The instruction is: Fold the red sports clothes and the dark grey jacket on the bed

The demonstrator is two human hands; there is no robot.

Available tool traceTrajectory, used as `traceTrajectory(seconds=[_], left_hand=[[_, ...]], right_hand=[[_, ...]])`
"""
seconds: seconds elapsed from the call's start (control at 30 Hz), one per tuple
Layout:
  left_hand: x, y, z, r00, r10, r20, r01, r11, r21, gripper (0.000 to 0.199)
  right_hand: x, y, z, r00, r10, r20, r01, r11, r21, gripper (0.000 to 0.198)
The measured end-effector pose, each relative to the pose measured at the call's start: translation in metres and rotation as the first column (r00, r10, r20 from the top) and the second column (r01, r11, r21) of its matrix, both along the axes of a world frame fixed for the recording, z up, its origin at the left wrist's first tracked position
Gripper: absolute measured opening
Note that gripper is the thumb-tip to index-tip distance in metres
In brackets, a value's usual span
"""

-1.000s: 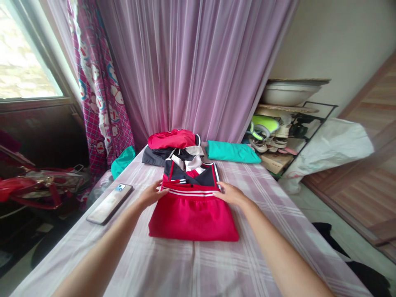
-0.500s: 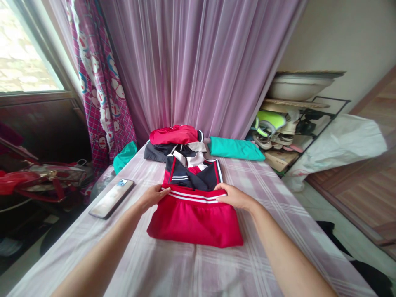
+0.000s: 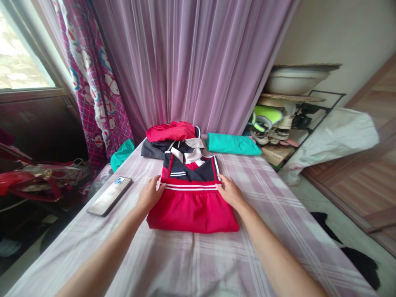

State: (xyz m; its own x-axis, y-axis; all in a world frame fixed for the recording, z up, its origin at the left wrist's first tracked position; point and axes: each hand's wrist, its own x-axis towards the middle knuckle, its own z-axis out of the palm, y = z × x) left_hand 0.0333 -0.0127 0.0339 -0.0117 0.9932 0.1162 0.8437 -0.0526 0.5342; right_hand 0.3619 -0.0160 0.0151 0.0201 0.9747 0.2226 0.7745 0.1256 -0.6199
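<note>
A folded red, navy and white jacket [image 3: 192,210] lies in front of me, its red lower part turned up over the navy chest and its white collar facing away. A red waistband with white stripes runs across its middle. My left hand [image 3: 150,193] is closed on the left end of this band, thumb on the near side and fingers at the edge. At the right end, my right hand [image 3: 230,192] grips the band in the same way. Part of each hand's fingertips is hidden at the jacket's edges.
A phone [image 3: 109,196] lies at left on the checked tablecloth [image 3: 198,264]. Behind the jacket are a pile of red and dark clothes [image 3: 171,132] and a folded green cloth [image 3: 233,144]. A shoe rack [image 3: 305,136] stands beyond the table's right edge.
Both hands have moved the striped waistband slightly away from me and laid it flatter over the navy part. The hands have shifted to the band's outer ends.
</note>
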Motion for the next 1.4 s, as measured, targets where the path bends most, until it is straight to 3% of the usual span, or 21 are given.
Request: traceTrajectory(seconds=[0.1, 0.2, 0.27, 0.37, 0.53, 0.63, 0.77, 0.9, 1.0, 1.2, 1.4], left_hand=[[0.005, -0.016, -0.001, 0.965, -0.214, -0.152, 0.241, 0.951, 0.194, 0.050], [0.014, -0.026, -0.016, 0.888, -0.374, -0.266, 0.420, 0.896, 0.144, 0.053], [0.018, -0.026, -0.030, 0.868, -0.407, -0.284, 0.447, 0.890, 0.090, 0.056], [0.017, -0.022, -0.042, 0.870, -0.415, -0.267, 0.443, 0.895, 0.052, 0.059], [-0.004, -0.028, -0.038, 0.886, -0.429, -0.175, 0.447, 0.891, 0.079, 0.056], [-0.029, -0.041, -0.033, 0.871, -0.474, -0.130, 0.485, 0.872, 0.068, 0.045], [-0.061, -0.055, -0.027, 0.828, -0.549, -0.117, 0.545, 0.836, -0.062, 0.041], [-0.074, -0.056, -0.021, 0.742, -0.649, -0.166, 0.630, 0.760, -0.159, 0.074], [-0.073, -0.053, -0.016, 0.715, -0.665, -0.216, 0.635, 0.747, -0.199, 0.085], [-0.068, -0.057, -0.011, 0.706, -0.653, -0.275, 0.637, 0.755, -0.158, 0.060], [-0.060, -0.055, 0.000, 0.787, -0.578, -0.215, 0.579, 0.813, -0.066, 0.043]], right_hand=[[-0.001, -0.015, 0.005, 0.981, 0.144, 0.127, -0.165, 0.971, 0.176, 0.047], [-0.006, -0.027, -0.005, 0.921, 0.304, 0.243, -0.329, 0.941, 0.072, 0.047], [-0.009, -0.029, -0.017, 0.904, 0.332, 0.268, -0.342, 0.940, -0.011, 0.048], [-0.009, -0.026, -0.026, 0.910, 0.335, 0.243, -0.337, 0.941, -0.036, 0.049], [0.011, -0.038, -0.018, 0.934, 0.334, 0.124, -0.341, 0.939, 0.043, 0.044], [0.035, -0.060, -0.012, 0.909, 0.413, 0.063, -0.414, 0.910, -0.004, 0.046], [0.056, -0.088, -0.010, 0.865, 0.483, 0.137, -0.463, 0.873, -0.156, 0.077], [0.056, -0.100, -0.013, 0.825, 0.478, 0.300, -0.443, 0.878, -0.180, 0.098], [0.053, -0.100, -0.016, 0.798, 0.456, 0.395, -0.460, 0.883, -0.090, 0.086], [0.050, -0.097, -0.016, 0.768, 0.461, 0.445, -0.522, 0.853, 0.019, 0.068], [0.041, -0.082, 0.003, 0.899, 0.299, 0.320, -0.335, 0.940, 0.061, 0.038]])
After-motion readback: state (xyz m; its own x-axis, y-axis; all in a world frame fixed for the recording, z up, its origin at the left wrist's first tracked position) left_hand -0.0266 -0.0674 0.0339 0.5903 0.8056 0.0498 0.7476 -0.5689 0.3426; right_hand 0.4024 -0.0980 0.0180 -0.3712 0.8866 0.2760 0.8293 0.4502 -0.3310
